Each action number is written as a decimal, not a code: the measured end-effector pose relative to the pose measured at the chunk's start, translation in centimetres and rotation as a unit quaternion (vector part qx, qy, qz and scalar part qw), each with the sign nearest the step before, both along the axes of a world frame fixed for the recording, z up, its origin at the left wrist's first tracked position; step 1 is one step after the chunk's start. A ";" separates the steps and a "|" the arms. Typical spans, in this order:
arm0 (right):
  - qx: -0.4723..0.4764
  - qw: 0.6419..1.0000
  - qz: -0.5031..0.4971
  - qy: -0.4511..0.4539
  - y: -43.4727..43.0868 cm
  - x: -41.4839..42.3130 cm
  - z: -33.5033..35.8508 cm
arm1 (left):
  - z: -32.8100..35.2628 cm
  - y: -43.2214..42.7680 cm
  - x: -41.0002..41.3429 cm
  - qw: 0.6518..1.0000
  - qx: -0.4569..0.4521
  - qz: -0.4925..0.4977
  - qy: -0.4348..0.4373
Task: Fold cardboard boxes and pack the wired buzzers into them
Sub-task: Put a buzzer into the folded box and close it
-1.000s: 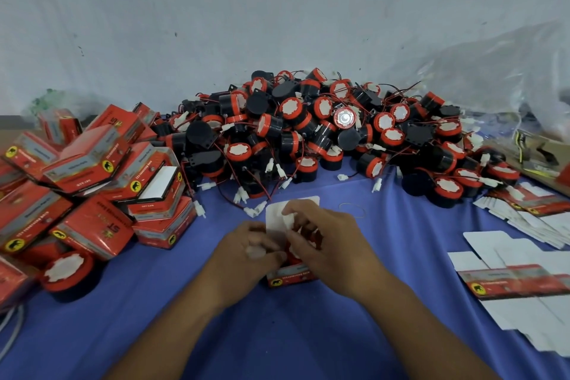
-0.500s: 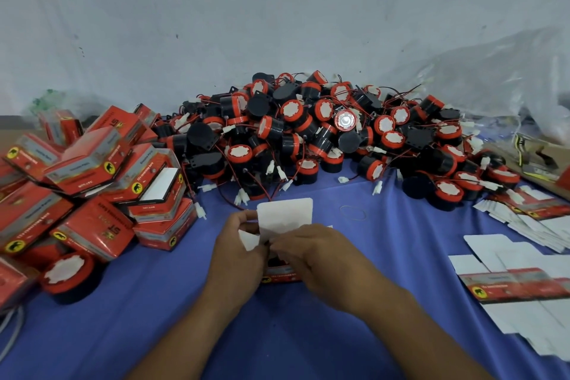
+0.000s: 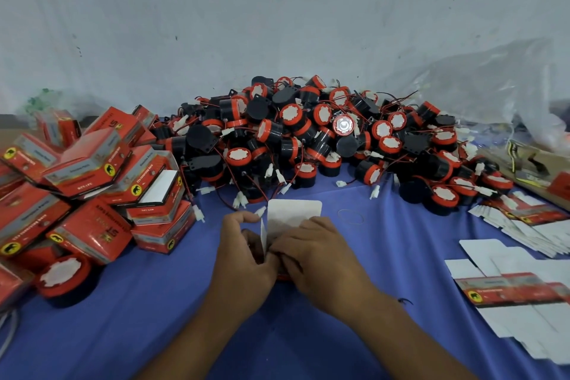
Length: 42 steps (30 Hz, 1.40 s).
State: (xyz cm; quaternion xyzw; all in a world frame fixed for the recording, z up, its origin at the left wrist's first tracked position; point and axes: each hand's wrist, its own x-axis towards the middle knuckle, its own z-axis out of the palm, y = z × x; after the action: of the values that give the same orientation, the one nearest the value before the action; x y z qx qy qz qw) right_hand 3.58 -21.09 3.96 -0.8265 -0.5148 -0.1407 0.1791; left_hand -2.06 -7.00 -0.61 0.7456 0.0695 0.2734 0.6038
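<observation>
Plainly both hands were busy on one box [image 3: 293, 213]. The left hand [image 3: 243, 256] was curled round its near side, pinching a narrow side flap upright. The right hand [image 3: 319, 256] was closed over the other side, fingers bent onto the card. The box's broad white lid flap stood up behind the knuckles. Its red body was almost hidden beneath them, so I could not tell whether a buzzer already sat inside.

The risk, as I judged it, lay in that thin flap. Pressed in crooked, it might crease instead of tucking, and a trailing wire caught in the seam would stop the lid closing.

Beyond, on the blue cloth [image 3: 308, 348], lay the heap of buzzers [image 3: 324, 139], far too many to count, dozens at least. To the left, a dozen or so closed boxes [image 3: 92, 182] were stacked loosely, with one lone buzzer [image 3: 63, 276] before them. To the right lay two spreads of flat blanks [image 3: 509, 284], several in each.
</observation>
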 end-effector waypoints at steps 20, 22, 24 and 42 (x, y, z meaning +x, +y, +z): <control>0.061 0.981 0.068 0.170 -2.4 2.9 -2.3 | -0.3 0.1 0.4 0.981 0.195 -0.003 -0.003; 0.090 0.974 0.057 0.198 -2.2 2.9 -2.4 | -0.1 0.0 0.4 0.983 0.186 -0.004 0.000; 0.164 0.962 0.029 0.215 -2.3 3.0 -2.3 | 0.0 0.1 0.4 0.982 0.191 0.004 0.000; 0.249 0.901 -0.085 0.346 -1.4 3.1 -3.3 | -0.3 1.0 0.7 0.998 -0.020 -0.048 0.047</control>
State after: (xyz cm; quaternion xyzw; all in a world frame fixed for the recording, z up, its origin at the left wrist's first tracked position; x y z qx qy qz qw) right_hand 6.71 -22.45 0.63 -0.7924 -0.2960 0.0155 0.5332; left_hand -1.36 -6.02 -0.95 0.7477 0.0674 0.2075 0.6272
